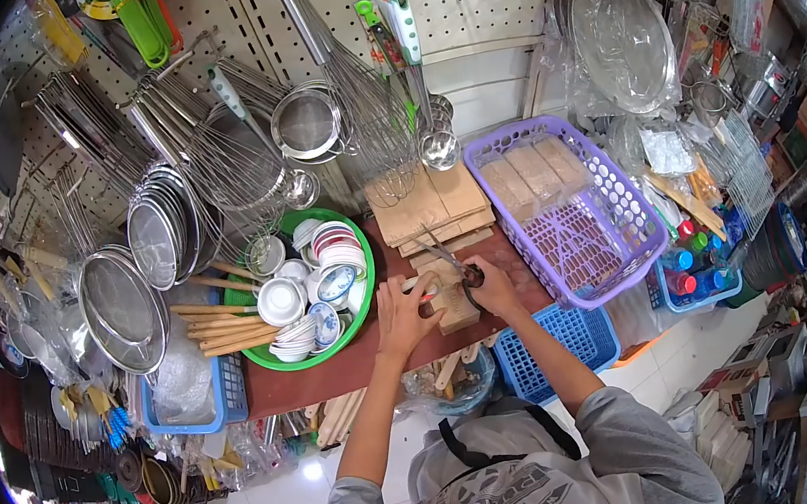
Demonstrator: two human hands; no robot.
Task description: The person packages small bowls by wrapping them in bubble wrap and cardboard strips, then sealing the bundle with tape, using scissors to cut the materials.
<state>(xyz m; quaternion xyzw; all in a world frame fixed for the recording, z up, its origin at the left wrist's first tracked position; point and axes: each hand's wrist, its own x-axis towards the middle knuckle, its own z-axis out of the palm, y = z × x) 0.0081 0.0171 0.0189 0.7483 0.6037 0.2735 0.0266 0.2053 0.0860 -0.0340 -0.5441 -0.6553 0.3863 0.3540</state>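
Note:
My right hand point(495, 289) grips a pair of scissors point(443, 251) by the dark handles, blades pointing away from me and apart. My left hand point(404, 316) is curled at the left side of a small brown block-like pack point(454, 303) on the reddish-brown table. A small pale thing with a red spot point(426, 292) shows at its fingers; I cannot make out what it is. Just beyond both hands lies a stack of flat brown cardboard-coloured packs point(429, 198).
Left stands a green basin point(367, 312) of small bowls and wooden-handled tools. A purple basket point(583, 298) with brown packs sits right, above a blue basket point(558, 342). Whisks point(373, 105) and strainers point(305, 123) hang from the pegboard behind.

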